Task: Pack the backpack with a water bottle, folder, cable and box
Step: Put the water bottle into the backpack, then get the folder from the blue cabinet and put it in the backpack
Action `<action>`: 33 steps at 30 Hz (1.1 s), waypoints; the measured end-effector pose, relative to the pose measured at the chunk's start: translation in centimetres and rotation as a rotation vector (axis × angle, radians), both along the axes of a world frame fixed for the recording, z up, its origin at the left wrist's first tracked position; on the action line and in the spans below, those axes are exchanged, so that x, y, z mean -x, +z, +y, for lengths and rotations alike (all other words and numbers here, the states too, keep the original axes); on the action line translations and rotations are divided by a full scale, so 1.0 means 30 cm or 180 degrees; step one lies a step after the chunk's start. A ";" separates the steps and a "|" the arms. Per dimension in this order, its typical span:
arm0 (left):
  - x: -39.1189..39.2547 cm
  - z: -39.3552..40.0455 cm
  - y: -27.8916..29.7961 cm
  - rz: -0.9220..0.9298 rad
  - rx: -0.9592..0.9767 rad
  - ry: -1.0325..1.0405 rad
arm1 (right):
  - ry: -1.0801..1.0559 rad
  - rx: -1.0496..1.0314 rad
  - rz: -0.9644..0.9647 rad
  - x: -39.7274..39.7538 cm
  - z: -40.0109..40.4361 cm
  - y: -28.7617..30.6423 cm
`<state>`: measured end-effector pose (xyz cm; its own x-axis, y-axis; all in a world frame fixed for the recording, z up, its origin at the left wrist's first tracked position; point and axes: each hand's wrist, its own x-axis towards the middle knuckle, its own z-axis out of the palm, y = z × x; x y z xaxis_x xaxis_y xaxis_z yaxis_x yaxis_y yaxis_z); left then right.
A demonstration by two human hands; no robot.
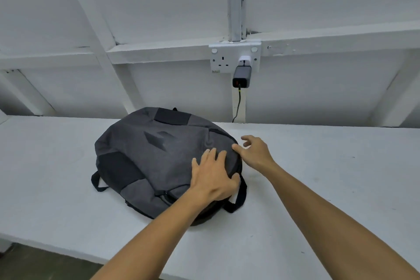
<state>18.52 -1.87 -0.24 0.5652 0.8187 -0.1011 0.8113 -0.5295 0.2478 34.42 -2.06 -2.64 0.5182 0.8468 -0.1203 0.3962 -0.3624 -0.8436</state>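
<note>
A grey backpack (159, 157) with black patches lies flat on the white table (318, 177), its black straps sticking out at the left and the front right. My left hand (213, 177) rests palm down on the backpack's right end, fingers spread. My right hand (254, 152) hovers at the backpack's right edge with fingers apart, the thumb tip touching the fabric near the zipper. Neither hand holds anything. No water bottle, folder or box is in view.
A white wall with beams rises behind the table. A double wall socket (235, 58) holds a grey charger (242, 77), and its dark cable (237, 104) drops behind the table's back edge. The table's front edge runs across the lower left.
</note>
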 end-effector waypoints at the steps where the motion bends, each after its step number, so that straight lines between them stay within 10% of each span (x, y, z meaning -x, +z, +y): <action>1: -0.031 0.005 0.018 -0.0146 -0.0159 -0.0072 | -0.0118 -0.0059 -0.0073 -0.028 -0.020 0.006; 15: -0.808 -0.399 0.178 -0.0783 0.0041 -0.2017 | -0.2226 -0.0399 -0.0880 -0.619 -0.878 0.188; 33: -1.607 -2.176 0.380 -0.1131 0.0467 -0.4733 | -0.4418 0.0148 -0.1827 -0.942 -2.757 0.375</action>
